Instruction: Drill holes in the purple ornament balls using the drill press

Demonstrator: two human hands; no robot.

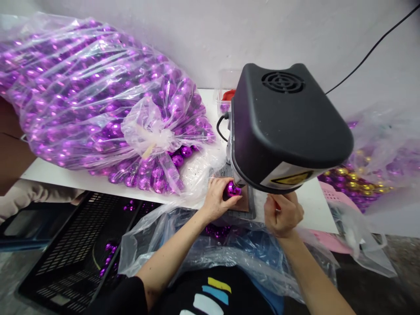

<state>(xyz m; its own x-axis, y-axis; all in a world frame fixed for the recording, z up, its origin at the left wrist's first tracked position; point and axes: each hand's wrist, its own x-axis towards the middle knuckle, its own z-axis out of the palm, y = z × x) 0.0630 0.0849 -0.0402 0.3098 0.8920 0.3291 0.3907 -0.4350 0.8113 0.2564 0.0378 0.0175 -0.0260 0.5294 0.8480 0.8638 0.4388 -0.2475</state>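
Co-worker [36, 197]: a pale-clothed part of another person, at 9 o'clock from the purple ball [234, 189], as are all clock directions here.
Worktop [46, 175]: white, stretching from 9 toward 3 o'clock, along the wall.
Knotted bag [82, 87]: clear, large, packed with shiny purple balls, lying on the worktop at 10 o'clock.
Black crate [75, 223]: slatted, lower than the worktop, between 8 and 9 o'clock, with shiny purple pieces [110, 259] in it.
Loose plastic [183, 249]: clear, spread at 7 o'clock between the worktop's edge and the person's black shirt.
Left hand [216, 201]: at 8 o'clock, thumb and fingers gripping the purple ball.
Clear tub [226, 78]: at 12 o'clock, something red inside.
Ball's place: above the metal base plate [251, 210], near the left end of the black machine [292, 118].
Machine body: between 1 and 2 o'clock, with a round vent on top and a yellow warning label [292, 178] low in front.
Right hand [284, 214]: at 4 o'clock, just below the machine's front edge, fingers curled closed; a bit of red shows there, unclear what.
Pink basket [328, 192]: at 3 o'clock.
Mixed bag [361, 183]: purple and gold balls under clear plastic, farther out at 3 o'clock.
Cable [365, 61]: black, rising toward 2 o'clock.
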